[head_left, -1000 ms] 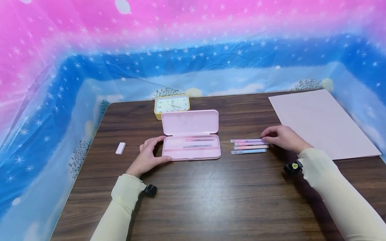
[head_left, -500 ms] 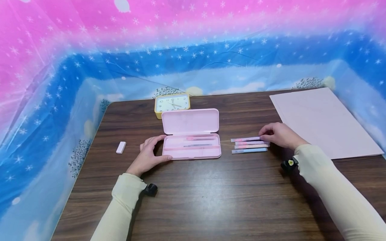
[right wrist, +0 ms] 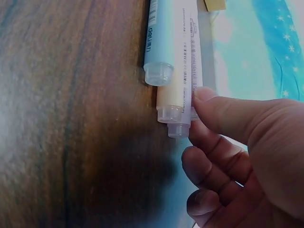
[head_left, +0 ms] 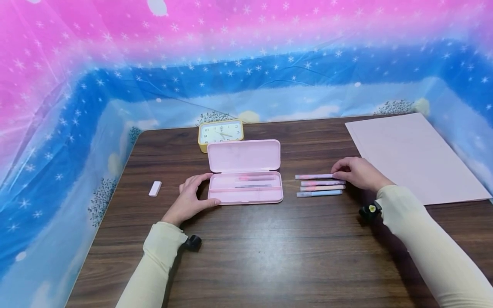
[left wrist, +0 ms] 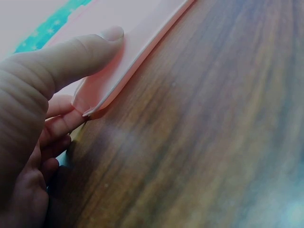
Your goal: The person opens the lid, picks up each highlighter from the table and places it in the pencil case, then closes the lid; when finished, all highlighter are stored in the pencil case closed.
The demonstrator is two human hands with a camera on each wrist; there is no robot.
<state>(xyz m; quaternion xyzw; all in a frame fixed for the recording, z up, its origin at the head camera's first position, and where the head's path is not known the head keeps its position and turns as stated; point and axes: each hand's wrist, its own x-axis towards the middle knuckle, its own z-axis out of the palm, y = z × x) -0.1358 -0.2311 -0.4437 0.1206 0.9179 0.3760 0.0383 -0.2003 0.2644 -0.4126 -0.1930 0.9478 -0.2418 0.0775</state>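
An open pink pencil case (head_left: 233,196) lies mid-table, its lid (head_left: 244,156) raised, with a few thin pens (head_left: 254,186) in the back compartment. My left hand (head_left: 191,201) grips the case's left end, thumb over the front rim and fingers round the back; the left wrist view shows the thumb (left wrist: 85,57) over the edge. To the right, my right hand (head_left: 360,173) pinches the end of a purple highlighter (head_left: 313,176), the farthest in a row. Nearer lie another purple one (head_left: 323,183), a peach one (head_left: 321,188) and a blue one (right wrist: 160,42).
A yellow clock (head_left: 221,132) stands behind the lid. On the left lies a small white block (head_left: 155,188) like an eraser. A large pale pink sheet or board (head_left: 416,158) covers the table's back right. Patterned cloth (head_left: 246,77) hangs behind the table.
The pinched purple highlighter has shifted slightly away from the rest, and a gap now shows beside it. My right hand moved a little back and left with it. The left hand stays put.
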